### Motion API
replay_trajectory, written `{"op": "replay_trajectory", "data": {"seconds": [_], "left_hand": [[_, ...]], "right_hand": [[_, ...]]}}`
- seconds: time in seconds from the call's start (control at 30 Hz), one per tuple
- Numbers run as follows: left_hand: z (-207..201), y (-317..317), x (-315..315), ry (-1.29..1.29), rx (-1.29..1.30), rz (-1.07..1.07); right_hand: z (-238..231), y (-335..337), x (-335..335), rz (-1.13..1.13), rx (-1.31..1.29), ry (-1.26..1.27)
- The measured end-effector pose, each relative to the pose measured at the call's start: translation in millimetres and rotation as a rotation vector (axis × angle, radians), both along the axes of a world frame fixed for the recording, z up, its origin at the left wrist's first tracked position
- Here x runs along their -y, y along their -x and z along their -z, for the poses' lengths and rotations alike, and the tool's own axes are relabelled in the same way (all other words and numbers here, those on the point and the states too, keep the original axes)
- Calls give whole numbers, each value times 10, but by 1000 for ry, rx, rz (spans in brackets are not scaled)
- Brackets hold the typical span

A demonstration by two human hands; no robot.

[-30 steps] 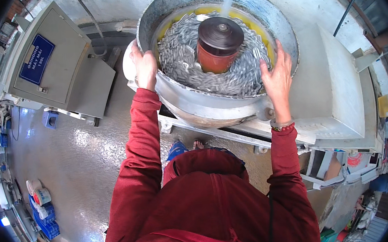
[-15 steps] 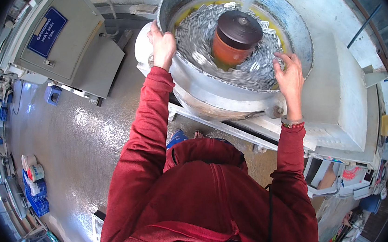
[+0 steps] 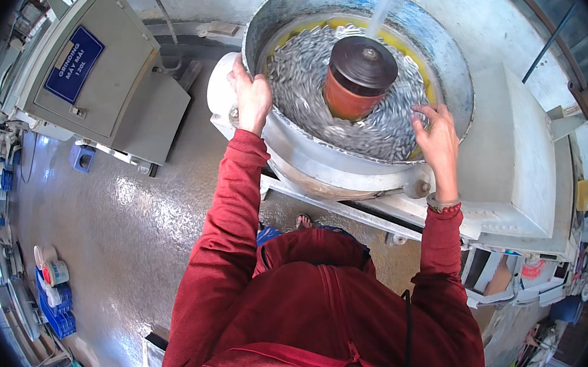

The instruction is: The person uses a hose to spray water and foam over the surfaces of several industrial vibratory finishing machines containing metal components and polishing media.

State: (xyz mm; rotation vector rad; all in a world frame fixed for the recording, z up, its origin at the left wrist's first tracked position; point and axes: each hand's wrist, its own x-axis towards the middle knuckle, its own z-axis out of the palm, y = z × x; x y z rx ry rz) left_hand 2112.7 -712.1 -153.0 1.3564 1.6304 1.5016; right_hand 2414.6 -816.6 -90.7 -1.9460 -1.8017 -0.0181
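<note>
**2 hands at a round metal tub full of small silvery pieces**

The big round metal tub (image 3: 437, 49) stands on a pale grey machine base (image 3: 518, 155) in the upper right of the head view. It holds a thick ring of small silvery metal pieces (image 3: 312, 82), packed all around an orange-brown centre column (image 3: 358, 78) with a dark domed cap. A yellow lining shows along the inner wall above the pieces. A thin stream of water (image 3: 384, 1) falls from a pipe at the top edge and lands just beside the column.

The left hand (image 3: 251, 95) is clenched over the tub's near-left rim, fingers curled across the edge and thumb on the outside. The right hand (image 3: 436, 134) is at the near-right side, reaching over the rim with its fingers (image 3: 423, 111) spread loosely and their tips touching the silvery pieces; it is open and grasps nothing that can be seen. A bracelet sits at that wrist, and both arms wear red sleeves (image 3: 231, 225).

To the left of the tub, well apart from it, stands a grey metal cabinet (image 3: 107, 81) with a blue plate on its sloped top. The wet, speckled floor (image 3: 101, 237) lies between them. At the far left edge a blue crate (image 3: 58, 305) holds a few small tubs; what is in them is too small to tell.
</note>
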Motion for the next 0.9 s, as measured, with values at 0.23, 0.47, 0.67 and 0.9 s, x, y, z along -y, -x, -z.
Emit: {"op": "replay_trajectory", "data": {"seconds": [0.23,0.47,0.67,0.9], "left_hand": [[-58,-22,40,-1,-71,-36],[-54,-23,43,18,-69,-25],[32,39,-26,32,-48,-6],[25,22,-11,21,-24,-11]], "right_hand": [[-10,-21,-15,-25,10,20],[8,12,13,-3,-332,-481],[25,16,75,-8,-515,-638],[17,20,61,-1,-394,-484]]}}
